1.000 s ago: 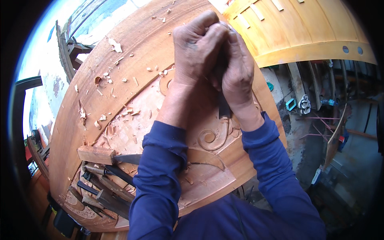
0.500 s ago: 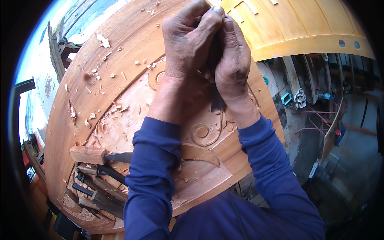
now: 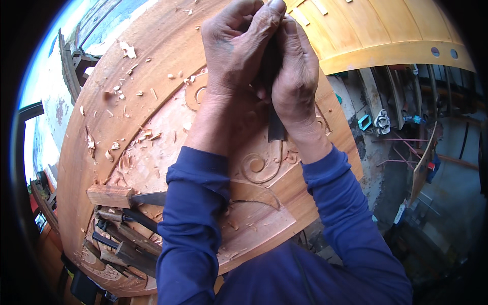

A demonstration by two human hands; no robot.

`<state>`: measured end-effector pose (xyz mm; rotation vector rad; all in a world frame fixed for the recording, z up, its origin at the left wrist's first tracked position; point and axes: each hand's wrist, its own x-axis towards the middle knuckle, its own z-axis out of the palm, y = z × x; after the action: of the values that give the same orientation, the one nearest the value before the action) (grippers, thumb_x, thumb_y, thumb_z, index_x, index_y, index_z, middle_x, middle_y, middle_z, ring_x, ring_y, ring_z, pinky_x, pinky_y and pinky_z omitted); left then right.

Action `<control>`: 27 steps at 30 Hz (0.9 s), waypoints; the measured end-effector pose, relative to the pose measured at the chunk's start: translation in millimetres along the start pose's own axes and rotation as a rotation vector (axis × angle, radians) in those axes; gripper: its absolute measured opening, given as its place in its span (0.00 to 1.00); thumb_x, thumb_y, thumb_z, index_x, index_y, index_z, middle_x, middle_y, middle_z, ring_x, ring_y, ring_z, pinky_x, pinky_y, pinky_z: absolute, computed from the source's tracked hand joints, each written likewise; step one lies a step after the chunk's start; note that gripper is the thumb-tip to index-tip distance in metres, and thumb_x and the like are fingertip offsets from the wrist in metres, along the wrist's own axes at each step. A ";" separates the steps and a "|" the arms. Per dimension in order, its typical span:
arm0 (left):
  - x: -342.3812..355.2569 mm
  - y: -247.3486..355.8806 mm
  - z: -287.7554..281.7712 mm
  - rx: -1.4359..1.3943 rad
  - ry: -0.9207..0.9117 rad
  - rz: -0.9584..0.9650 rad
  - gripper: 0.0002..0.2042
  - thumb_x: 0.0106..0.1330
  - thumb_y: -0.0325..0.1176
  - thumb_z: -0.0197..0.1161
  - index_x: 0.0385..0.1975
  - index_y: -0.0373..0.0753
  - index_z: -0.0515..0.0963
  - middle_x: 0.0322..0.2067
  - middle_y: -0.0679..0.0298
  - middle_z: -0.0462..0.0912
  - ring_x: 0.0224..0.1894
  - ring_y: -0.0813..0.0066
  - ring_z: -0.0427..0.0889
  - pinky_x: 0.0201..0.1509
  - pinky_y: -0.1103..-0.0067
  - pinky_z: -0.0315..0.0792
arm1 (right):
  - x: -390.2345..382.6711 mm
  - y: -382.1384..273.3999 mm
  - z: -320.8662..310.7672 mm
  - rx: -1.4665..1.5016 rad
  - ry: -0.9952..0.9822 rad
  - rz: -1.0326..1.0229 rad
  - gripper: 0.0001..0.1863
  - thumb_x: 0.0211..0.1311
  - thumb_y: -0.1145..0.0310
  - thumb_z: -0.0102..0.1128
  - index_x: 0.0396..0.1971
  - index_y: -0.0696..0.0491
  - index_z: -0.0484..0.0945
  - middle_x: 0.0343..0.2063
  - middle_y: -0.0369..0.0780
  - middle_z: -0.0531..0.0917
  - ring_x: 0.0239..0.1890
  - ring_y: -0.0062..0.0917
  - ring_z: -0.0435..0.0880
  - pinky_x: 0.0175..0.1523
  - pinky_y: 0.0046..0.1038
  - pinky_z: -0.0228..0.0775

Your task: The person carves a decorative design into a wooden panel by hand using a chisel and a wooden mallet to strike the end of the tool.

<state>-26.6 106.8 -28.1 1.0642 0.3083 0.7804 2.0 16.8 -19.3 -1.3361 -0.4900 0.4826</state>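
Note:
My left hand (image 3: 235, 55) and my right hand (image 3: 296, 76) are closed together at the top of the view. Between them they grip a carving chisel; its dark flat blade (image 3: 276, 124) points down toward me, below the right palm. The handle is hidden in my fingers. Under the hands lies a wooden panel (image 3: 137, 96) with relief carving. A raised spiral scroll (image 3: 254, 165) shows just below the blade tip, and another carved curl (image 3: 197, 92) lies beside my left wrist.
Several carving tools (image 3: 134, 249) lie in a pile at the panel's lower left, beside a wood-handled tool (image 3: 111, 196). Wood shavings (image 3: 128, 50) are scattered over the left side. A yellow wooden panel (image 3: 376, 56) lies at the upper right, with a cluttered floor below it.
Both hands have shifted very slightly up and left, with the chisel still in them. The view has shifted a little too; the panel and tools lie as before.

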 end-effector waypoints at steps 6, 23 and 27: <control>-2.1 -15.8 -13.2 0.008 -0.078 0.072 0.13 0.75 0.25 0.64 0.24 0.39 0.76 0.23 0.80 0.73 0.26 0.93 0.65 0.27 0.86 0.58 | -15.5 2.3 -7.9 0.013 0.001 -0.024 0.28 0.87 0.49 0.36 0.58 0.57 0.77 0.24 0.33 0.80 0.13 0.12 0.69 0.16 0.16 0.58; -3.7 -22.8 -7.9 0.044 -0.157 0.089 0.09 0.73 0.23 0.65 0.28 0.37 0.81 0.25 0.78 0.78 0.28 0.92 0.70 0.30 0.86 0.64 | -9.0 -0.3 -20.6 0.442 -0.400 0.000 0.21 0.87 0.55 0.40 0.57 0.57 0.73 0.31 0.37 0.79 0.30 0.19 0.76 0.34 0.21 0.66; -5.9 -5.2 -3.8 0.209 -0.131 -0.001 0.09 0.73 0.23 0.64 0.28 0.35 0.81 0.23 0.77 0.77 0.28 0.92 0.70 0.29 0.86 0.65 | -25.1 -6.4 -7.8 0.081 0.092 0.056 0.22 0.87 0.54 0.43 0.55 0.55 0.79 0.26 0.32 0.80 0.15 0.11 0.70 0.17 0.17 0.57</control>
<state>-30.7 103.9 -35.2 1.3056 0.2828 0.6843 -13.3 -5.3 -15.7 -1.2901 -0.3547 0.4798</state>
